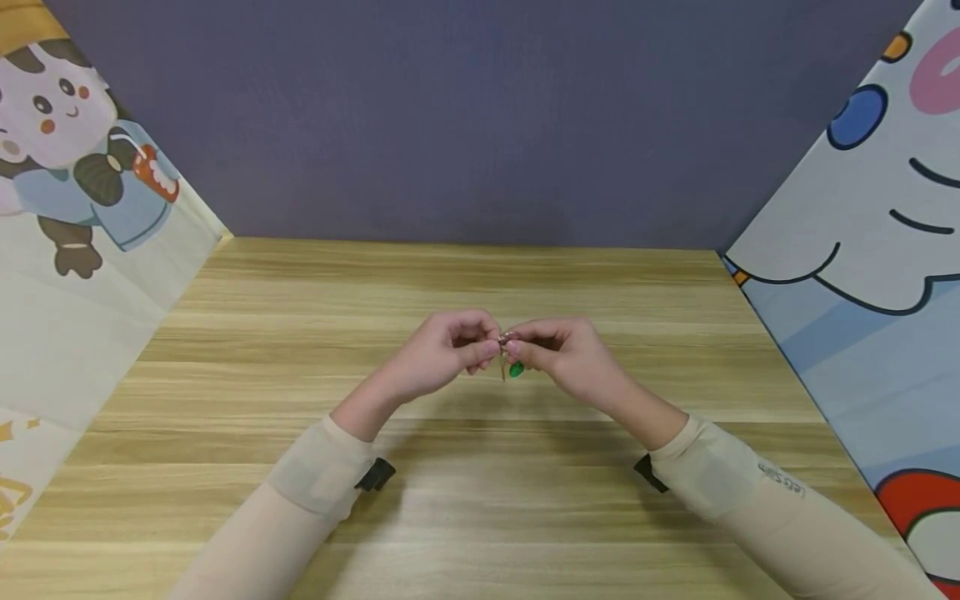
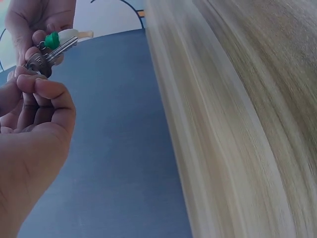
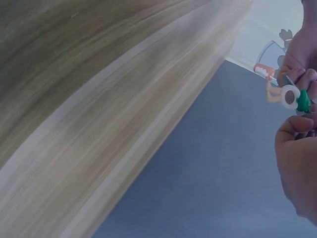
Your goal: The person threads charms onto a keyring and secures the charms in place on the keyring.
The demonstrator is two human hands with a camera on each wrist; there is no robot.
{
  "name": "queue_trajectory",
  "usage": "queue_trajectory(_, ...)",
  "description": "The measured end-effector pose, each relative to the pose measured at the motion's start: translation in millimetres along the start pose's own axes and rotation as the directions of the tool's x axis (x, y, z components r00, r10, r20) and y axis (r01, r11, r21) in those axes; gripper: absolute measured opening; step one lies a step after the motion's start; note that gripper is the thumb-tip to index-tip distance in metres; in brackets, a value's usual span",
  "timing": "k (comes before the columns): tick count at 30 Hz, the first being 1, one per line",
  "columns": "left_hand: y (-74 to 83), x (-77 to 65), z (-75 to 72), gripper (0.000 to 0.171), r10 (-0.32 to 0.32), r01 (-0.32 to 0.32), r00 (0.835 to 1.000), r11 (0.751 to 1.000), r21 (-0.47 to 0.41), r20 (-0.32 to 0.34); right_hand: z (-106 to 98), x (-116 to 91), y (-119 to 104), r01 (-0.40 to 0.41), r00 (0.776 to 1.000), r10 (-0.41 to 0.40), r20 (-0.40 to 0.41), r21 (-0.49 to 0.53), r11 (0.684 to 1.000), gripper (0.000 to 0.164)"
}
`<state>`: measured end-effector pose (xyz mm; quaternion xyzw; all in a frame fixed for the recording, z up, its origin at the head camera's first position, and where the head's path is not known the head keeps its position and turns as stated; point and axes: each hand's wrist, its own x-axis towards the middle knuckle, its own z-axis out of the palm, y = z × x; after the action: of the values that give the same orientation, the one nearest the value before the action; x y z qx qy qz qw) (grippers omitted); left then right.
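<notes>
Both hands meet over the middle of the table, pinching one small metal bunch between fingertips and thumbs. My left hand (image 1: 442, 354) pinches the heads of the silver keys (image 2: 62, 51), whose blades stick out from the fingertips. Opposite it, my right hand (image 1: 573, 358) pinches the key ring beside them; fingers mostly hide the ring. A small figure charm (image 3: 290, 96), green at one end with white and pale tan parts, dangles from the bunch near the right fingertips. In the head view its green part (image 1: 516, 369) shows just below the right thumb.
The wood-grain table (image 1: 480, 500) stretches below both forearms. A dark blue-grey panel (image 1: 480, 125) stands behind it, with cartoon-printed panels on the left (image 1: 82, 317) and right (image 1: 847, 350). Dark wrist-camera mounts (image 1: 375, 474) jut from the beige sleeves.
</notes>
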<state>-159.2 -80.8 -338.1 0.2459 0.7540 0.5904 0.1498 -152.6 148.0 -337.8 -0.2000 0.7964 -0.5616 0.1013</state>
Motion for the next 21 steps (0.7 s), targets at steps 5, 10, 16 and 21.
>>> queue_trajectory(5, 0.3, 0.0, 0.0, 0.006, 0.023, -0.023, 1.0, 0.999, -0.033, -0.008, -0.2, -0.2, -1.6, -0.026, 0.999, 0.026, -0.02, 0.036, 0.999, 0.019)
queue_trajectory(10, 1.4, 0.2, 0.4, 0.006, 0.037, -0.038, 0.999, 0.998, -0.049, -0.022, -0.1, 0.4, -2.8, -0.048, 0.997, 0.052, -0.052, 0.06, 0.997, 0.02)
queue_trajectory(16, 1.6, 0.5, 1.6, 0.009, 0.032, -0.034, 0.999, 0.996, -0.08, -0.025, 0.6, 1.4, -2.9, -0.046, 0.996, 0.053, -0.068, 0.097, 0.994, 0.022)
queue_trajectory(21, 2.5, 0.6, 2.0, 0.007, 0.034, -0.037, 0.999, 0.994, -0.103, -0.034, 1.0, 1.7, -2.3, -0.041, 0.997, 0.052, -0.065, 0.159, 0.986, 0.023)
